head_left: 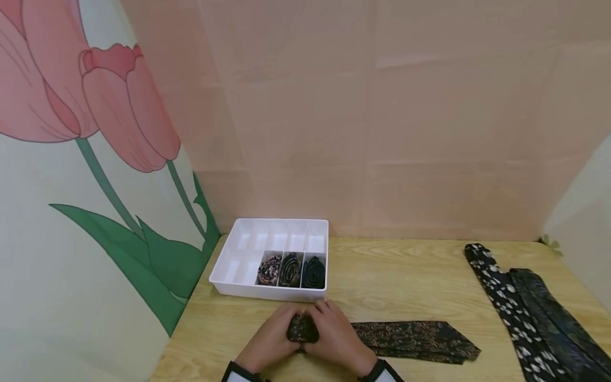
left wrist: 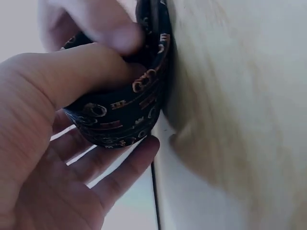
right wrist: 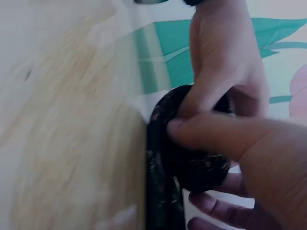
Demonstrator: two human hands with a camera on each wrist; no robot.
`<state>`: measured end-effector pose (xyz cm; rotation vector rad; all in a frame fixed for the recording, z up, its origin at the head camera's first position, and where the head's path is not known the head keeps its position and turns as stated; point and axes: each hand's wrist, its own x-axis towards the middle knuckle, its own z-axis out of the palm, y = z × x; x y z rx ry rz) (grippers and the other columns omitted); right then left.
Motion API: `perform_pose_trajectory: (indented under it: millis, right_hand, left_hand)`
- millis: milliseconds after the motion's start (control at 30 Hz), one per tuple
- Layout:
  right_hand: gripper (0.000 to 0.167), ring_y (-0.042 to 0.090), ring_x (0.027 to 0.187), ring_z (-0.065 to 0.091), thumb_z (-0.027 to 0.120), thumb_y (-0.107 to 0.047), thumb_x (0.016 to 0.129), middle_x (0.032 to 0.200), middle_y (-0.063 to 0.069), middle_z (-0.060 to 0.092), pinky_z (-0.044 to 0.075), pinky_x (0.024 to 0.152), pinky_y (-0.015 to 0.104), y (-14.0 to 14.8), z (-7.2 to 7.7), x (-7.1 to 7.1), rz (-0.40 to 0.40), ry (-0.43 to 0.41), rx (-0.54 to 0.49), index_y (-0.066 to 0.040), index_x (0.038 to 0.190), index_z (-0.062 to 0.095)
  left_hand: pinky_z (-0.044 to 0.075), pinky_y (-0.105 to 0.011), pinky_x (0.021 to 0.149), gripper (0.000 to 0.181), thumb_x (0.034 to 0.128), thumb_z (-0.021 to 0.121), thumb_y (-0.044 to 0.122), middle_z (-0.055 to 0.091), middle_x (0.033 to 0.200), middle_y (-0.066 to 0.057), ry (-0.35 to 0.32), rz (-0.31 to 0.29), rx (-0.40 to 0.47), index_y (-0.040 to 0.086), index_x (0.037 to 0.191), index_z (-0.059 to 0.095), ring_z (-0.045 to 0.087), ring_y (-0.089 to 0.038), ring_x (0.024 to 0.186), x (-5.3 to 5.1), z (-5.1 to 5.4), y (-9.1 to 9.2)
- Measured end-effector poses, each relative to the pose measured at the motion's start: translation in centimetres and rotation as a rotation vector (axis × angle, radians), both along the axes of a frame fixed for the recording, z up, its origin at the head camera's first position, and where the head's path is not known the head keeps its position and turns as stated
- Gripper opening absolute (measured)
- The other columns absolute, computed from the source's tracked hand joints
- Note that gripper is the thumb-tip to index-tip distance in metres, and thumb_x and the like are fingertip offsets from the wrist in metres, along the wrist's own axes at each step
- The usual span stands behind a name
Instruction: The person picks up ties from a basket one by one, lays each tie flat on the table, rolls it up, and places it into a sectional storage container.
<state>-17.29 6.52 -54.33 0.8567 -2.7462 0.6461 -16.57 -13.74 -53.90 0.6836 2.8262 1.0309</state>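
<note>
Left hand (head_left: 278,333) and right hand (head_left: 335,335) grip the partly rolled patterned necktie (head_left: 411,339) on the table (head_left: 396,289), near the white compartment tray (head_left: 267,292); slackened hold could let its coil (head_left: 303,329) spring loose.

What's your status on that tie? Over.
Left hand, right hand: both holding rolled part of patterned tie. Pointed end flat on table. Two other ties right, not in the way.
</note>
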Motion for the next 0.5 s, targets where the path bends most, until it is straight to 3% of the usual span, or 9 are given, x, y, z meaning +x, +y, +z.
perform_pose_trajectory:
  millis: [300,500]
  right_hand:
    - [0.054,0.014,0.088,0.048,0.097,-0.040,0.066,0.100,-0.005,0.060,0.049,0.078,0.033,0.9,0.9,0.6,0.002,-0.072,0.076,-0.014,0.104,0.070]
    - [0.058,0.015,0.094,0.053,0.096,-0.043,0.066,0.103,-0.004,0.062,0.052,0.083,0.034,0.9,0.9,0.8,0.011,-0.020,0.075,-0.015,0.109,0.070]
  left_hand:
    - [0.055,-0.038,0.106,0.064,0.0739,0.088,0.003,0.064,0.128,0.004,0.029,-0.006,-0.023,0.021,0.128,0.058,0.061,-0.010,0.119,0.4,0.3,-0.2]
    - [0.055,-0.035,0.105,0.058,0.0731,0.086,0.001,0.063,0.123,0.008,0.071,-0.040,-0.040,0.022,0.121,0.060,0.059,-0.006,0.116,0.3,0.0,-0.2]
